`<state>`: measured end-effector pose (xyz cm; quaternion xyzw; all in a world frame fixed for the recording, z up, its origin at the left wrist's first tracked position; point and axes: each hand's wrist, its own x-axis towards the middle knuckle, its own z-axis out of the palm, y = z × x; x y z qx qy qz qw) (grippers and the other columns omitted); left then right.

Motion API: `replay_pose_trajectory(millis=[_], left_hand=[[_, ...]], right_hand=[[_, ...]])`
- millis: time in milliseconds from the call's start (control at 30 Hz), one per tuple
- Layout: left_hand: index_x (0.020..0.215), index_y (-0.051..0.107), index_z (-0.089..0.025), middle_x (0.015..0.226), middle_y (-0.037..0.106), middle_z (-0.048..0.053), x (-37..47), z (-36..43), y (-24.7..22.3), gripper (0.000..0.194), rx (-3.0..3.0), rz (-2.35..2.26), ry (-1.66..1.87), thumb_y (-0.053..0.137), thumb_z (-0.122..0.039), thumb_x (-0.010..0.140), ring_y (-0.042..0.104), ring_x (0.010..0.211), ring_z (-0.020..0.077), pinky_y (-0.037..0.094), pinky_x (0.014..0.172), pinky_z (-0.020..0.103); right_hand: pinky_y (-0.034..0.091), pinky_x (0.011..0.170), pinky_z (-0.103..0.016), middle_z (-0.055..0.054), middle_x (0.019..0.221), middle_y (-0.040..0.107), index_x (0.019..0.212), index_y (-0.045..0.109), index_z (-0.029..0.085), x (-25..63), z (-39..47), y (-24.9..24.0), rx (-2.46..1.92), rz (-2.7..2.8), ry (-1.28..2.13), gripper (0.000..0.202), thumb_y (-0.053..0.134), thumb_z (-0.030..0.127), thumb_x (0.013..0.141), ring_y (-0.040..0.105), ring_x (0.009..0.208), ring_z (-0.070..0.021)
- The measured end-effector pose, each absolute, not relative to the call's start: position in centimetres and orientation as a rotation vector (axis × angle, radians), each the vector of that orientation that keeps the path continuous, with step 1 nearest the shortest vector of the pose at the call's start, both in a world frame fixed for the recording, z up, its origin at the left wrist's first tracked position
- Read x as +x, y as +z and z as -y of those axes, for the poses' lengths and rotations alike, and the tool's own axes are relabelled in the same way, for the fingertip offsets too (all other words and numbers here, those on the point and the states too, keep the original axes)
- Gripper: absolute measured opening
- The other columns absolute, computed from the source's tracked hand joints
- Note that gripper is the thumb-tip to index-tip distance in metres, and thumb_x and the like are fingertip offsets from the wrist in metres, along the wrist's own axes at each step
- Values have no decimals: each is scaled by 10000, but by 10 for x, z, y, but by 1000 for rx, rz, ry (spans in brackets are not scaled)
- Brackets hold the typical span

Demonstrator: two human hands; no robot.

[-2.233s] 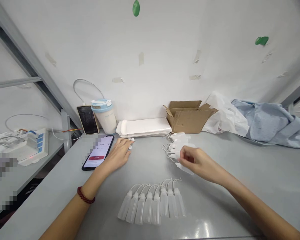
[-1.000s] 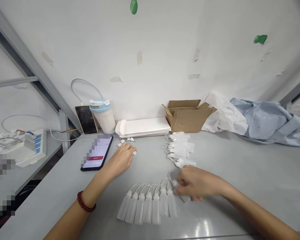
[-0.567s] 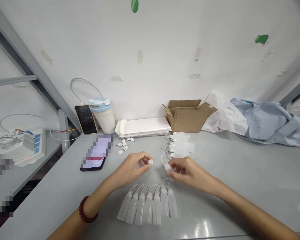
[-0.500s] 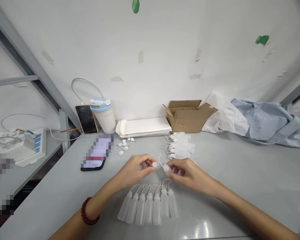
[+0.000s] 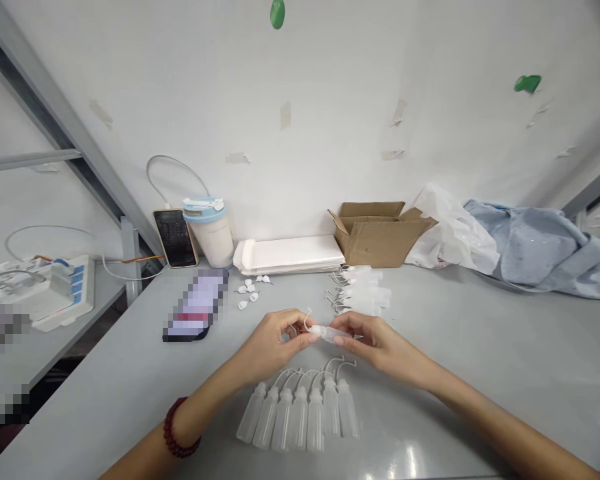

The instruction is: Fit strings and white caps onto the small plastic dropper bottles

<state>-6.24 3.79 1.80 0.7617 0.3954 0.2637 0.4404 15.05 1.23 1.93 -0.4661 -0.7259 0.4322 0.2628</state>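
My right hand grips the body of a small translucent bottle that lies nearly level above the table. My left hand pinches the white cap end of that bottle, where a thin curved tube sticks up. Nearer to me, several similar bottles lie side by side in a row, their curved tubes pointing away. Behind my right hand is a pile of more translucent bottles. Several small white caps are scattered beyond my left hand.
A phone lies on the left of the grey table. Along the wall stand another phone, a cup, flat white boxes, an open cardboard box, a plastic bag and blue cloth.
My hands have come together at the bottle. The bottle has tilted to nearly level, and its cap end now meets my left fingers.
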Motion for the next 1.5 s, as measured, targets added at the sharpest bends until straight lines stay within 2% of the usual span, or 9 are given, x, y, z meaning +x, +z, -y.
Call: replay_pose_trajectory(millis=[267, 433, 633, 833, 1033, 1167, 1300, 1500], left_hand=[[812, 630, -146, 706, 569, -5, -59, -34, 15, 206, 1775, -952, 625, 525, -322, 834, 497, 646, 124, 399, 596, 223], [828, 625, -143, 718, 565, 0, -56, -33, 10, 181, 1702, -904, 685, 532, -299, 830, 502, 658, 125, 437, 622, 225], [822, 619, -148, 729, 585, 6, -56, -30, 11, 165, 1744, -929, 741, 508, -267, 845, 525, 677, 127, 450, 659, 226], [775, 575, -147, 656, 515, -28, -53, -31, 12, 201, 1697, -984, 728, 492, -314, 850, 501, 596, 103, 430, 572, 202], [666, 513, -154, 568, 473, -41, -52, -33, 3, 318, 1677, -1073, 718, 460, -400, 860, 466, 519, 100, 391, 517, 214], [627, 492, -156, 528, 460, -45, -52, -34, 3, 350, 1691, -1077, 709, 464, -417, 858, 449, 504, 98, 369, 502, 211], [684, 544, -146, 576, 494, -35, -53, -33, 8, 289, 1661, -1030, 687, 497, -380, 846, 475, 536, 100, 391, 513, 204], [805, 597, -146, 719, 571, 0, -58, -33, 15, 173, 1689, -890, 674, 502, -283, 851, 533, 659, 121, 447, 616, 217]], right_hand=[[341, 523, -223, 2, 697, 548, 915, 588, 166, 149, -14, 12, -1313, 1933, 1020, 242, 456, 368, 896, 462, 595, -118], [312, 498, -215, 9, 651, 551, 890, 572, 147, 149, -13, 10, -1267, 1897, 1148, 262, 442, 375, 903, 417, 530, -95], [277, 407, -195, 37, 592, 495, 875, 524, 150, 146, -13, 7, -1195, 1690, 1452, 336, 426, 471, 889, 356, 429, -67], [328, 405, -199, 19, 629, 521, 851, 546, 150, 143, -12, 0, -1192, 1671, 1400, 330, 453, 466, 873, 393, 420, -66], [377, 434, -208, 11, 626, 525, 802, 588, 131, 140, -12, -1, -1191, 1749, 1411, 314, 478, 417, 865, 436, 428, -68], [389, 427, -207, -4, 661, 573, 856, 583, 130, 138, -9, 1, -1206, 1752, 1428, 296, 510, 418, 851, 476, 444, -79], [391, 409, -204, -4, 636, 576, 852, 560, 130, 139, -9, 2, -1139, 1643, 1584, 360, 475, 480, 858, 469, 419, -72], [377, 372, -180, 26, 575, 515, 693, 533, 131, 142, -13, -1, -1027, 1476, 1786, 388, 541, 498, 818, 447, 385, -51]])
